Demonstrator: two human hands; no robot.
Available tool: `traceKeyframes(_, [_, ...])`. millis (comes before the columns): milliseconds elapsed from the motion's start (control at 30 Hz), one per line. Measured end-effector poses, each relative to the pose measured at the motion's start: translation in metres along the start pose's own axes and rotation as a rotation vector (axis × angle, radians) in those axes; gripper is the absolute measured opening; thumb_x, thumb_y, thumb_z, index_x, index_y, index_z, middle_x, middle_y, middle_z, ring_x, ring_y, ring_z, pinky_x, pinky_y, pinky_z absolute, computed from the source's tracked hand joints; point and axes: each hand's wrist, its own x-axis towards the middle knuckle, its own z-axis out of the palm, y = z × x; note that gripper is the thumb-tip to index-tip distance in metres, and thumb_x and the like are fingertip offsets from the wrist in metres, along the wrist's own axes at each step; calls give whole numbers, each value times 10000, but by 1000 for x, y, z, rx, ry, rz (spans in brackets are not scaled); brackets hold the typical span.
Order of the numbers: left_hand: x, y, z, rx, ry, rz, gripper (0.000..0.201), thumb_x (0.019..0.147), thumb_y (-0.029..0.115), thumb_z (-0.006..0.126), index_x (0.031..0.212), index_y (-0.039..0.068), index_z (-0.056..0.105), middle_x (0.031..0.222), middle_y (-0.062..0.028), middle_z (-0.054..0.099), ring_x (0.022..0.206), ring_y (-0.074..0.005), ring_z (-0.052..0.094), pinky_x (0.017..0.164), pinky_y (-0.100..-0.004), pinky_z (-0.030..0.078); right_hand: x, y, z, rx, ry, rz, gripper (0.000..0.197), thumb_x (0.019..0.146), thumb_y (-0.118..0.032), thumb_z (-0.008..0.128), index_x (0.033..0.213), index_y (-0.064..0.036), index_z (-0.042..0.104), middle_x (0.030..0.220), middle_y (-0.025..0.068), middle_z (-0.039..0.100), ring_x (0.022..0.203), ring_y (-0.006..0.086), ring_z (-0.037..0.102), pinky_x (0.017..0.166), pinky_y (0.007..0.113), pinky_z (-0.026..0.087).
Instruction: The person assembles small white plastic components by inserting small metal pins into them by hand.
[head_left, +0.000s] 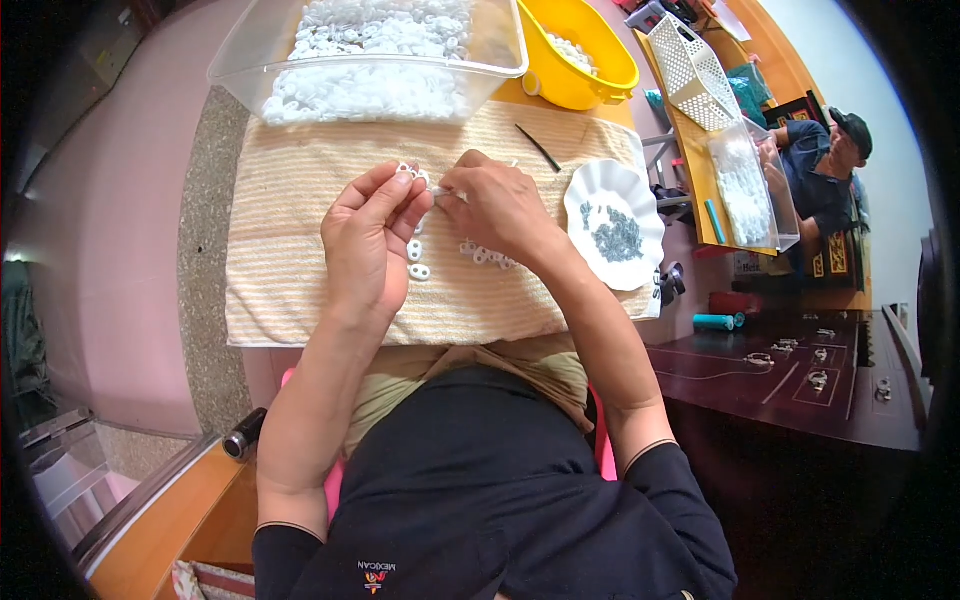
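Observation:
Above a striped towel [300, 220], my left hand [372, 220] pinches a small white plastic piece [410, 172] with holes between thumb and fingers. Close beside it, my right hand [502, 205] has its fingertips drawn together. Whatever they grip is too small and too covered to name. Below the hands, white two-holed pieces [419, 272] lie in a short column on the towel. Another cluster of white pieces [486, 256] rests under my right wrist, partly hidden by it. To the right sits a white scalloped dish [583, 190] with many tiny dark grey bits [618, 240].
A clear bin [230, 68] heaped with white pieces stands at the far edge, next to a yellow tub [610, 88]. A thin black stick [538, 147] lies near the dish. At the right, a co-worker [815, 165] sits by another clear bin [785, 220] and a white perforated basket [690, 75].

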Motion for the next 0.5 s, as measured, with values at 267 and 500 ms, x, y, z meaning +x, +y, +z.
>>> traceKeyframes(267, [-3, -3, -1, 12, 13, -23, 148, 853, -19, 635, 990, -4, 582, 926, -118, 653, 825, -183, 661, 746, -269, 582, -21, 3, -9, 514, 152, 86, 186, 746, -116, 750, 830, 18, 652, 706, 70, 632, 580, 113, 604, 529, 262, 488])
traceKeyframes(500, [-9, -12, 3, 34, -9, -68, 143, 854, -8, 642, 986, -4, 587, 938, -111, 650, 828, -171, 652, 763, -267, 576, -42, 19, 3, 951, 107, 147, 149, 783, -27, 731, 856, 44, 621, 749, 40, 635, 623, 91, 618, 538, 213, 509])
